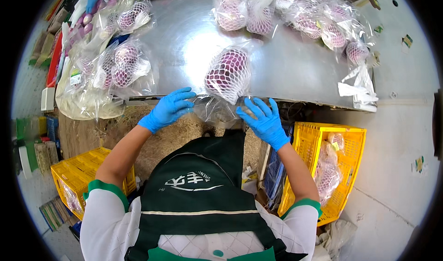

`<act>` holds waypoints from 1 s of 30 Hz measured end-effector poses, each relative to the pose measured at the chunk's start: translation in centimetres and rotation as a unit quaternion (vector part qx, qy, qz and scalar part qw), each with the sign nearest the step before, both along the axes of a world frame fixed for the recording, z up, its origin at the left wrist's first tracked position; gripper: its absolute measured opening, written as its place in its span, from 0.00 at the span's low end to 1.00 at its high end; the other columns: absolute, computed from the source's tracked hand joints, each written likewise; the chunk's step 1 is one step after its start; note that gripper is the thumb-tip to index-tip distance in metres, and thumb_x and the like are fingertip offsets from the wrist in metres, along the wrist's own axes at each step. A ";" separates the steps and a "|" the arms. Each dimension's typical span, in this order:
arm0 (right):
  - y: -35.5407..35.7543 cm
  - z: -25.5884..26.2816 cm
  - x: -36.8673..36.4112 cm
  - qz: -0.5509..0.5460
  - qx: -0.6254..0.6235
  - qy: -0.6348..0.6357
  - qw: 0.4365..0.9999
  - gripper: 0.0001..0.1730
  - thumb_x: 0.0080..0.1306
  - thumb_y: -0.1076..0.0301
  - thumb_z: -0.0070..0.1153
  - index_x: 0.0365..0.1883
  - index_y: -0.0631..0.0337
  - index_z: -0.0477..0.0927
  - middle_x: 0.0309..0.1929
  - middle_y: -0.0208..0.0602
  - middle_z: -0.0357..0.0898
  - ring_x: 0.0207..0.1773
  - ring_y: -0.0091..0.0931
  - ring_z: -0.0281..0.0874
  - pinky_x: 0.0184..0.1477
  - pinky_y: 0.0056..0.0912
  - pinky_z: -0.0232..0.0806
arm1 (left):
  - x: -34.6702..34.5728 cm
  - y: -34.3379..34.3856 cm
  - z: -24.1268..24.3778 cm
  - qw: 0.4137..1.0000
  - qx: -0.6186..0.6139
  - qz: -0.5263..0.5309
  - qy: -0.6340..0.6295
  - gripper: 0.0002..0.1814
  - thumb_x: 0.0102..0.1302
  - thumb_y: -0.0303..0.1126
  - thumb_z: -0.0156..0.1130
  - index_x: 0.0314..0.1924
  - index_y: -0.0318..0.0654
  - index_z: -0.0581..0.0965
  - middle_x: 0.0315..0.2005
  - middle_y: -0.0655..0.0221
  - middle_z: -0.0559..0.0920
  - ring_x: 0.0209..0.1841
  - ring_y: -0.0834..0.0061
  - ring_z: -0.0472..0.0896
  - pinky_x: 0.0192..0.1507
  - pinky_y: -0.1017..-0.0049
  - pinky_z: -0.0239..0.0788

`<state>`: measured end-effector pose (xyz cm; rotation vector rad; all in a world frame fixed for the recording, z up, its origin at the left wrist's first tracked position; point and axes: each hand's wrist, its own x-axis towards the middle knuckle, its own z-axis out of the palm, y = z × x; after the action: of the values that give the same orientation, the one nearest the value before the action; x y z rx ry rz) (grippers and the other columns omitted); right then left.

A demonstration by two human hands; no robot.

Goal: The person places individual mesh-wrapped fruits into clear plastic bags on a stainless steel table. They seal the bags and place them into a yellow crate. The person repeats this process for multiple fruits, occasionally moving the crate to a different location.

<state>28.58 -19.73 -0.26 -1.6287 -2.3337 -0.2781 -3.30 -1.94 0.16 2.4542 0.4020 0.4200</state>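
A clear plastic bag (216,114) lies at the front edge of the metal table (173,53), its near end hanging over the edge. Inside it are purple onions (228,67) in a white foam net sleeve. My left hand (171,108), in a blue glove, is at the bag's left side with its fingers pointing inward. On the right side my gloved right hand (264,121) has its fingers spread, the thumb by the bag's edge. Whether either hand pinches the thin film cannot be made out.
Bagged, netted onions lie in a left group (123,67) and a back-right group (311,25). White foam nets (358,88) hang at the right corner. Yellow crates stand below, one at left (86,167) and one at right (308,157). Another person's blue-gloved hand (92,0) shows far left.
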 end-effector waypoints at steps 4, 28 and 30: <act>1.8 3.3 -0.7 0.056 0.004 0.133 0.990 0.26 0.57 0.71 0.59 0.56 0.44 0.78 0.58 0.30 0.75 0.59 0.32 0.71 0.62 0.42 0.61 | -0.4 0.8 0.9 0.943 -0.290 0.164 -0.019 0.14 0.68 0.30 0.58 0.51 0.33 0.79 0.56 0.62 0.78 0.62 0.66 0.72 0.64 0.67 0.62; 11.8 3.5 4.3 -0.138 -0.339 0.786 0.499 0.26 0.63 0.58 0.60 0.54 0.66 0.74 0.44 0.35 0.79 0.43 0.27 0.77 0.47 0.30 0.71 | 19.8 0.7 0.0 0.860 -0.446 0.247 0.013 0.18 0.64 0.35 0.54 0.53 0.36 0.72 0.39 0.55 0.80 0.44 0.68 0.79 0.46 0.70 0.71; 9.3 3.8 7.3 -0.121 -0.337 0.861 0.362 0.25 0.63 0.64 0.59 0.56 0.67 0.73 0.46 0.37 0.79 0.43 0.24 0.78 0.46 0.27 0.72 | 23.6 -2.3 5.9 0.891 -0.428 0.155 0.000 0.17 0.64 0.36 0.56 0.50 0.35 0.73 0.39 0.56 0.80 0.41 0.68 0.79 0.45 0.69 0.71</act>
<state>35.87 -10.42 3.56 -1.0249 -0.3228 1.6741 20.26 -4.21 6.02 1.5292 0.7888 0.2816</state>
